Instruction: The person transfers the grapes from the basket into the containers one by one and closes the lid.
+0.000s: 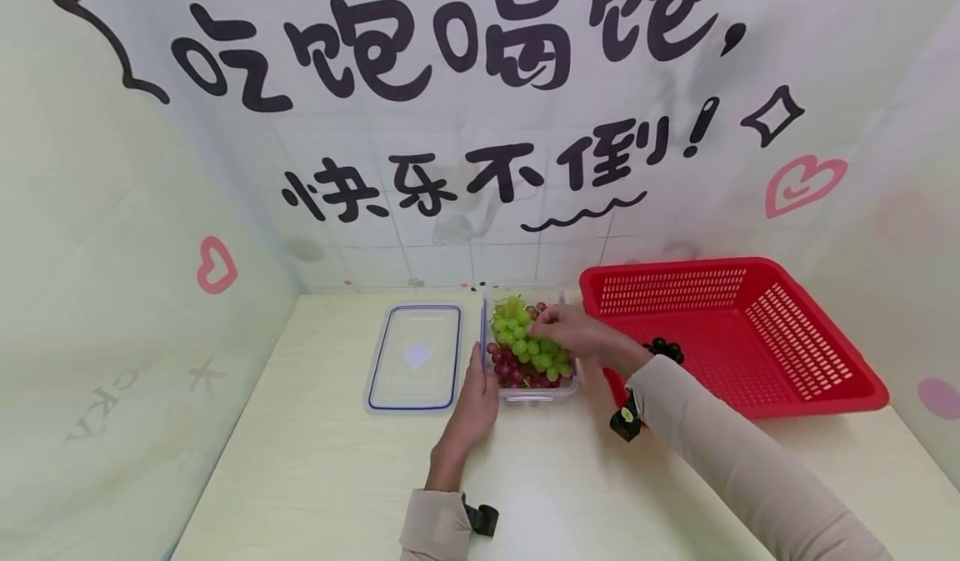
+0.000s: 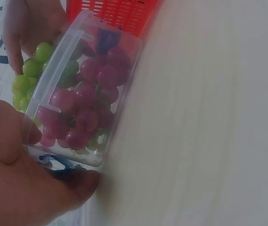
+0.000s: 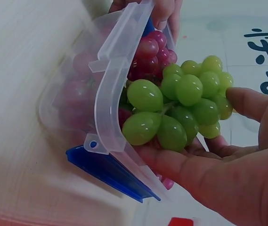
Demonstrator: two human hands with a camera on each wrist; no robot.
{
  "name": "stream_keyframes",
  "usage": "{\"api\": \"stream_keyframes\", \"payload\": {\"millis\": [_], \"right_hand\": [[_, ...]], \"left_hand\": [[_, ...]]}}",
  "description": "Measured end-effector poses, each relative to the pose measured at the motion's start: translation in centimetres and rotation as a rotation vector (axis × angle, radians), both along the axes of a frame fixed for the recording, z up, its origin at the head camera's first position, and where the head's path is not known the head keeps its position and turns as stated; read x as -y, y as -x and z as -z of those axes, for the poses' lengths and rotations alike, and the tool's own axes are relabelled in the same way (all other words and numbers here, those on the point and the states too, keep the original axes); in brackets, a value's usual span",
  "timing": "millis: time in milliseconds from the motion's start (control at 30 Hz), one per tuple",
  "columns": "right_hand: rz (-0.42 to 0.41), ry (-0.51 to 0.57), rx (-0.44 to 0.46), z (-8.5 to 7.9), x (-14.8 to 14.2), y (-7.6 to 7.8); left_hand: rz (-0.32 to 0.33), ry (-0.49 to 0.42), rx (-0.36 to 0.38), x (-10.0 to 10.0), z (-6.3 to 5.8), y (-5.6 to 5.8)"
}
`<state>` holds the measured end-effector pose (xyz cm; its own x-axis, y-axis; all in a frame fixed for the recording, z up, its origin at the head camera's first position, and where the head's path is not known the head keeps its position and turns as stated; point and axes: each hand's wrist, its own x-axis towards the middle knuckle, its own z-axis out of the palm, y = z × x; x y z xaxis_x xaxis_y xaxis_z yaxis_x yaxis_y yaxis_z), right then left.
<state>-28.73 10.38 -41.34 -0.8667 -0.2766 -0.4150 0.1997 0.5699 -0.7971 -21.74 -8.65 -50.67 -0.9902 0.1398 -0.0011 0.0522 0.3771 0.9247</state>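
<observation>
- At the near edge, two beige sleeves are seen reaching over a pale wood-grain table.
- Beyond the cuffs, one side of a see-through rectangular plastic container is gripped by the left hand, the wall held between thumb and fingers.
- Inside the container, a bunch of round red-purple grapes is already settled; it is partly covered by other fruit.
- Above those, a bunch of glossy green grapes is pinched by the right hand. Part of it is lodged inside the container and part is raised above the rim, so its placing is judged nearly done.
- To the left, a flat see-through lid with a blue sealing line is laid on the table; the container is not yet covered. A blue plastic latch is swung outward.
- To the right, a bunch of dark, nearly black grapes is left in a red slotted plastic basket, partly hidden by the right arm; it appears not yet packed.
- Farthest back, a pale wall covering is printed with large black characters.
</observation>
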Motion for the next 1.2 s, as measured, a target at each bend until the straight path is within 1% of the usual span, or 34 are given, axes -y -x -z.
{"api": "stream_keyframes", "payload": {"millis": [267, 500, 733, 800, 1033, 1200], "right_hand": [[-0.036, -0.025, -0.004, -0.62, 0.17, -0.24], [-0.035, -0.052, -0.062, -0.85, 0.17, -0.22], [-0.021, -0.03, -0.053, -0.73, -0.03, 0.09], [-0.015, -0.021, -0.051, -0.72, -0.08, 0.17], [-0.002, 0.014, -0.049, -0.96, -0.23, 0.09], [0.009, 0.03, -0.049, -0.76, -0.34, 0.19]], "left_hand": [[0.001, 0.005, 0.0, -0.04, 0.13, 0.09], [0.008, -0.001, -0.005, 0.02, 0.12, 0.08], [0.006, -0.01, 0.008, 0.03, 0.13, 0.0], [0.008, -0.011, 0.001, 0.06, 0.15, -0.02], [0.008, -0.003, 0.009, 0.12, 0.11, 0.0], [0.009, -0.004, 0.009, 0.12, 0.14, -0.05]]}}
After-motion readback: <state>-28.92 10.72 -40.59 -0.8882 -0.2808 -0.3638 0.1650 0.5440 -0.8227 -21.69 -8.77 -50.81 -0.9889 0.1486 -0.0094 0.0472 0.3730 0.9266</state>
